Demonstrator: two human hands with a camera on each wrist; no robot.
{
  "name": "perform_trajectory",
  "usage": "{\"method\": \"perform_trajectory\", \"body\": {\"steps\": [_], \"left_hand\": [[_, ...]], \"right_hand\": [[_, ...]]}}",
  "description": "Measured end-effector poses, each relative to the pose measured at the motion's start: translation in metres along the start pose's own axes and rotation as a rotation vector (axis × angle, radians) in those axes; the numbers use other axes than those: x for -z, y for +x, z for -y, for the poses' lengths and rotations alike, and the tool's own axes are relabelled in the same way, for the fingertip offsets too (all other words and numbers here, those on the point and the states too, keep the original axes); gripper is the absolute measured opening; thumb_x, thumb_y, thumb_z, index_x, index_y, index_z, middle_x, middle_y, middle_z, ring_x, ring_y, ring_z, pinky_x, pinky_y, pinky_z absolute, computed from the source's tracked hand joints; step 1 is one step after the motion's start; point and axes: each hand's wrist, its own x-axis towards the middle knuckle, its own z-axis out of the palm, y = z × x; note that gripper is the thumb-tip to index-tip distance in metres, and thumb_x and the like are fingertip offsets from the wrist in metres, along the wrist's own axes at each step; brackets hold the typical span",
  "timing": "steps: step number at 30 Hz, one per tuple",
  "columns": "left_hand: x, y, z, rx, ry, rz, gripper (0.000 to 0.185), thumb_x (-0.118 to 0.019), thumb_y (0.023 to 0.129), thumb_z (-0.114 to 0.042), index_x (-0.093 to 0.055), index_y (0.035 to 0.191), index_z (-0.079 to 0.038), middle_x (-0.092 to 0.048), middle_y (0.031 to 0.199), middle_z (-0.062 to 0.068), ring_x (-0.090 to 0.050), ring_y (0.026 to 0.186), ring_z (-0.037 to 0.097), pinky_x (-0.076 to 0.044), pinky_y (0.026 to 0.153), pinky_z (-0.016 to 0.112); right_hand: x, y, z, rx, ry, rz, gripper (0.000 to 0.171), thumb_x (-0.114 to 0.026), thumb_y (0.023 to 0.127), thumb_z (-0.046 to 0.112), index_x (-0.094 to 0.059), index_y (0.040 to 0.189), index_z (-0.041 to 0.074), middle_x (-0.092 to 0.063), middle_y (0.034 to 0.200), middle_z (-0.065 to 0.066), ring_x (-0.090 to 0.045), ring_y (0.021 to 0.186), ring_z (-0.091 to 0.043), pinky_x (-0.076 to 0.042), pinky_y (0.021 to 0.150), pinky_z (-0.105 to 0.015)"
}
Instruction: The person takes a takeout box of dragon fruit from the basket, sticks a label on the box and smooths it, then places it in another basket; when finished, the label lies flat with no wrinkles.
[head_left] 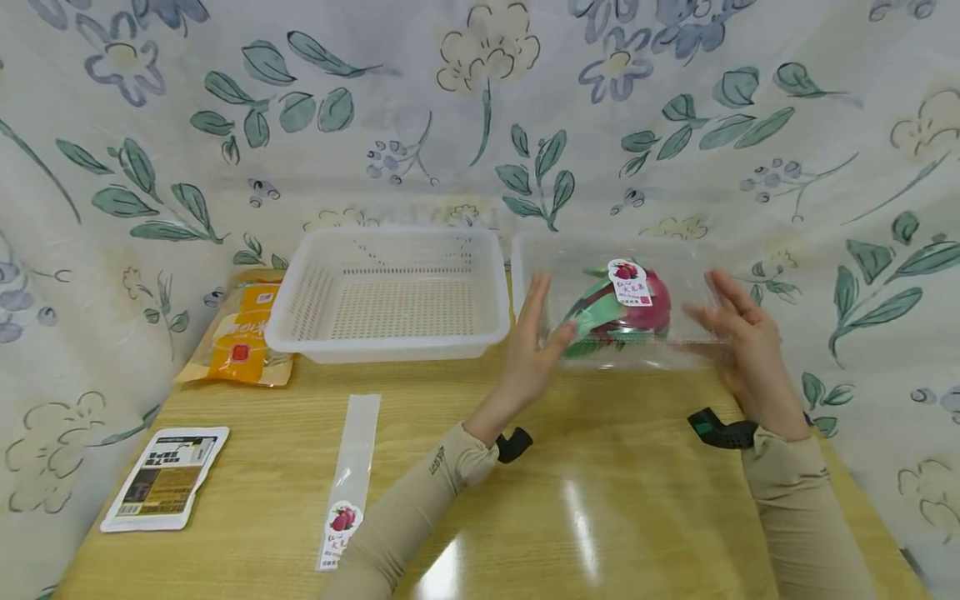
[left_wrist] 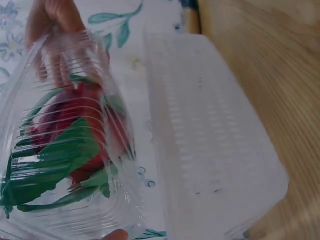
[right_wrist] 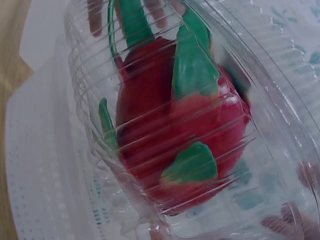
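Note:
Both hands hold a clear plastic clamshell box (head_left: 660,357) in the air at the right. My left hand (head_left: 531,350) grips its left end and my right hand (head_left: 750,354) its right end. Inside lies a red dragon fruit (head_left: 654,304) with green scales, also plain through the ribbed plastic in both wrist views. A white label (head_left: 631,285) with a dragon fruit picture sits on top of the box. Behind the box, partly hidden, stands a white basket (head_left: 519,250). In the left wrist view, the fingers of my right hand (left_wrist: 55,20) show behind the far end.
A white slotted basket (head_left: 390,343) stands at the back centre. Left of it lies an orange food packet (head_left: 242,342). A white pouch (head_left: 167,479) lies at the front left of the wooden table (head_left: 285,467). A label strip (head_left: 356,454) with another sticker lies near my left arm.

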Motion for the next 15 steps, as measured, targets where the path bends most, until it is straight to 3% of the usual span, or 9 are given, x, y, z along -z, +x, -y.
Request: {"method": "perform_trajectory", "body": {"steps": [4, 7, 9, 13, 15], "left_hand": [[-0.003, -0.001, 0.015, -0.038, 0.037, -0.014, 0.087, -0.028, 0.095, -0.069, -0.009, 0.157, -0.011, -0.007, 0.165, 0.005, -0.010, 0.152, 0.023, -0.019, 0.121, 0.049], [-0.006, -0.007, 0.026, -0.025, 0.068, -0.019, 0.079, -0.029, 0.099, -0.060, -0.008, 0.156, -0.009, -0.007, 0.164, 0.011, -0.009, 0.152, 0.024, -0.019, 0.122, 0.048], [-0.008, -0.010, 0.030, -0.004, 0.089, -0.024, 0.076, -0.029, 0.101, -0.055, -0.008, 0.156, -0.008, -0.008, 0.164, 0.014, -0.011, 0.151, 0.026, -0.018, 0.121, 0.050], [-0.012, -0.013, 0.036, 0.020, 0.123, -0.038, 0.075, -0.029, 0.102, -0.054, -0.007, 0.156, -0.007, -0.009, 0.164, 0.013, -0.013, 0.151, 0.028, -0.019, 0.121, 0.051], [-0.013, -0.014, 0.037, 0.042, 0.151, -0.042, 0.073, -0.032, 0.103, -0.050, -0.007, 0.156, -0.007, -0.010, 0.164, 0.012, -0.014, 0.151, 0.028, -0.019, 0.121, 0.050]], "right_hand": [[0.004, 0.021, 0.003, -0.030, -0.033, -0.011, 0.072, -0.049, 0.098, 0.002, -0.010, 0.157, 0.014, 0.001, 0.165, 0.007, -0.065, 0.100, -0.009, -0.061, 0.069, -0.034], [0.008, 0.036, 0.003, -0.061, -0.096, -0.036, 0.073, -0.051, 0.098, 0.007, -0.009, 0.157, 0.017, 0.001, 0.165, 0.008, -0.058, 0.103, -0.009, -0.060, 0.067, -0.033], [0.010, 0.045, 0.003, -0.086, -0.124, -0.054, 0.073, -0.052, 0.099, 0.010, -0.009, 0.157, 0.020, 0.002, 0.165, 0.010, -0.051, 0.122, -0.022, -0.060, 0.067, -0.032], [0.014, 0.062, 0.000, -0.111, -0.139, -0.072, 0.074, -0.052, 0.099, 0.011, -0.008, 0.157, 0.021, 0.003, 0.164, 0.011, -0.050, 0.120, -0.022, -0.060, 0.066, -0.032], [0.016, 0.069, -0.002, -0.119, -0.131, -0.077, 0.074, -0.052, 0.099, 0.011, -0.007, 0.157, 0.021, 0.004, 0.164, 0.011, -0.056, 0.108, -0.012, -0.059, 0.066, -0.029]]}}
